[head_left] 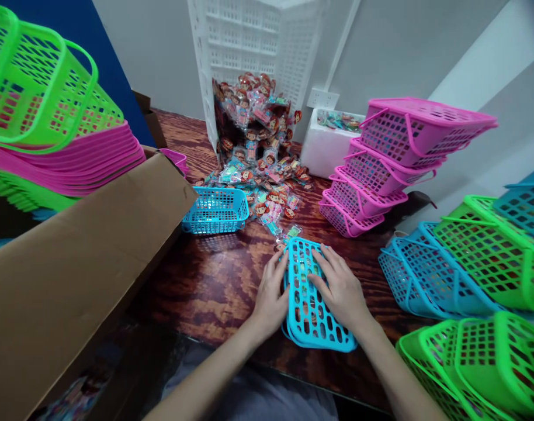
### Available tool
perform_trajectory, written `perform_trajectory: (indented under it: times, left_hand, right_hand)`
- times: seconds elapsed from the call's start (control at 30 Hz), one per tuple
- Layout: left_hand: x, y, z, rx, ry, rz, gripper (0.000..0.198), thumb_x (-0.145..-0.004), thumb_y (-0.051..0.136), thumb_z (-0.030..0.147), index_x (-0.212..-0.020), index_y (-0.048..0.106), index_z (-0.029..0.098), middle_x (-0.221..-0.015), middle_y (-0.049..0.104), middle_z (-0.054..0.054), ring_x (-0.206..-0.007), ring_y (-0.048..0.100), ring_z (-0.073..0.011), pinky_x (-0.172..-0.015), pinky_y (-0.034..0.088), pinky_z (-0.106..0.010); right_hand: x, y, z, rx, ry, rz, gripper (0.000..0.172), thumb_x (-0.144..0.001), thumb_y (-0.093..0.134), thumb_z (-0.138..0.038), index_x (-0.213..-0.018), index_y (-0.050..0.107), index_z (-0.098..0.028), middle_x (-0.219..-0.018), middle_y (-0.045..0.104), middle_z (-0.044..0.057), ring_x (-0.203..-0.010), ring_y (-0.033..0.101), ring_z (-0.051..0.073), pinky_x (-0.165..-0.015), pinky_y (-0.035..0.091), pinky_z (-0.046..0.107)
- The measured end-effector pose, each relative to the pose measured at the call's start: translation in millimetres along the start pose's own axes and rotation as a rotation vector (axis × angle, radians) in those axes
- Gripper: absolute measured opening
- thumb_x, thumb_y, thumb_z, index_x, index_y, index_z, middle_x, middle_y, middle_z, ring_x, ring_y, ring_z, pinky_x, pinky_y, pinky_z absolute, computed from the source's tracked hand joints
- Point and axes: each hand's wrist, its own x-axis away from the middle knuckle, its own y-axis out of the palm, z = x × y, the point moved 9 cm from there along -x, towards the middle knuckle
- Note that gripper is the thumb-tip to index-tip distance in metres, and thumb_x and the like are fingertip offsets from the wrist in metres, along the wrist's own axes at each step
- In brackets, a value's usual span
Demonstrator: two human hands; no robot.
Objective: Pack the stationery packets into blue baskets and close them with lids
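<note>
A blue plastic basket (285, 331) with a perforated blue lid (308, 316) on top stands near the table's front edge. My left hand (270, 295) holds the basket's left side, its fingers along the rim and its thumb near the lid edge. My right hand (342, 287) lies on the lid's right part, fingers spread and reaching to the far edge. Colours show faintly through the lid holes, but the contents cannot be made out. Just beyond the lid lie small clear packets (293, 231). An open blue basket (217, 211) sits farther back on the left.
A white crate (245, 29) spills doll-printed packets (253, 140) onto the wooden table (205, 286). A white foam box (323, 143) stands behind stacked pink baskets (367, 169). Green baskets (481, 356) and blue ones line the right. A cardboard box (87, 263) with stacked baskets blocks the left.
</note>
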Motion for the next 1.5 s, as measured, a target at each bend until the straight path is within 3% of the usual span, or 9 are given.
perform_trajectory:
  times: [0.17, 0.33, 0.47, 0.6, 0.77, 0.97, 1.13, 1.37, 1.5]
  left_hand:
    - [-2, -3.7, -3, -0.208, -0.03, 0.056, 0.057, -0.089, 0.061, 0.031, -0.144, 0.047, 0.024, -0.159, 0.026, -0.012, -0.147, 0.023, -0.0314, -0.119, 0.025, -0.052]
    - [-5, 9.6, -4, -0.331, -0.025, -0.061, 0.057, -0.089, 0.061, 0.032, -0.144, 0.047, 0.031, -0.163, 0.02, -0.007, -0.15, 0.013, -0.0337, -0.12, 0.017, -0.057]
    - [-3, 12.3, -10, -0.203, -0.041, -0.059, 0.057, -0.094, 0.053, 0.039, -0.149, 0.039, 0.031, -0.163, 0.021, -0.006, -0.15, 0.013, -0.0309, -0.121, 0.013, -0.054]
    - [0, 16.2, -17, 0.152, -0.027, -0.03, 0.045, -0.098, 0.042, 0.038, -0.142, 0.051, 0.03, -0.16, 0.029, -0.002, -0.148, 0.023, -0.0257, -0.123, 0.018, -0.045]
    - [4, 15.8, -28, 0.468, -0.113, 0.187, 0.041, -0.099, 0.039, 0.034, -0.134, 0.059, 0.027, -0.156, 0.036, -0.002, -0.146, 0.03, -0.0224, -0.122, 0.021, -0.04]
    - [14, 5.6, -29, 0.524, -0.174, 0.39, 0.02, -0.091, 0.057, 0.033, -0.107, 0.063, 0.023, -0.149, 0.044, -0.008, -0.137, 0.043, -0.0255, -0.115, 0.033, -0.043]
    - [16, 1.7, -27, 0.55, -0.198, 0.341, 0.017, -0.095, 0.052, 0.034, -0.089, 0.059, 0.02, -0.13, 0.058, -0.009, -0.122, 0.054, -0.0246, -0.108, 0.038, -0.042]
    - [20, -7.5, -15, 0.334, -0.208, 0.339, 0.015, -0.09, 0.057, 0.035, -0.094, 0.06, 0.021, -0.11, 0.058, -0.007, -0.105, 0.057, -0.0214, -0.095, 0.045, -0.035]
    - [32, -4.8, -27, 0.303, -0.358, 0.381, 0.025, -0.084, 0.064, 0.035, -0.102, 0.052, 0.023, -0.095, 0.057, -0.002, -0.088, 0.058, -0.0181, -0.081, 0.048, -0.03]
  right_hand:
    - [0, 0, -1, 0.022, -0.008, -0.013, 0.059, -0.099, 0.038, -0.052, -0.146, 0.045, -0.017, -0.152, 0.042, 0.014, -0.142, 0.035, 0.03, -0.114, 0.036, 0.049]
    - [-2, 3, -7, 0.106, -0.066, -0.059, 0.049, -0.1, 0.039, -0.048, -0.144, 0.048, -0.03, -0.152, 0.042, 0.008, -0.141, 0.035, 0.031, -0.112, 0.037, 0.051]
    - [-4, 4, -10, 0.15, -0.103, -0.081, 0.05, -0.098, 0.041, -0.049, -0.144, 0.049, -0.03, -0.151, 0.043, 0.01, -0.139, 0.038, 0.032, -0.112, 0.037, 0.052]
    - [-5, 7, -11, 0.148, -0.134, -0.133, 0.049, -0.099, 0.041, -0.048, -0.144, 0.048, -0.03, -0.152, 0.041, 0.01, -0.141, 0.035, 0.031, -0.115, 0.033, 0.052]
    - [-3, 10, -10, 0.118, -0.093, -0.153, 0.05, -0.101, 0.037, -0.046, -0.147, 0.044, -0.029, -0.156, 0.037, 0.01, -0.145, 0.03, 0.031, -0.117, 0.03, 0.053]
    - [-3, 8, -12, 0.099, -0.08, -0.118, 0.048, -0.101, 0.037, -0.045, -0.145, 0.046, -0.03, -0.154, 0.039, 0.01, -0.144, 0.03, 0.031, -0.116, 0.031, 0.054]
    - [-2, 6, -15, 0.118, -0.094, -0.085, 0.047, -0.101, 0.038, -0.044, -0.144, 0.048, -0.029, -0.153, 0.04, 0.011, -0.143, 0.032, 0.032, -0.115, 0.032, 0.055]
    - [-2, 7, -18, 0.158, -0.11, -0.081, 0.045, -0.101, 0.039, -0.04, -0.142, 0.05, -0.027, -0.152, 0.041, 0.012, -0.143, 0.033, 0.032, -0.115, 0.032, 0.057]
    - [-1, 7, -19, 0.166, -0.119, -0.084, 0.046, -0.101, 0.039, -0.039, -0.143, 0.049, -0.027, -0.153, 0.041, 0.012, -0.143, 0.033, 0.031, -0.115, 0.031, 0.055]
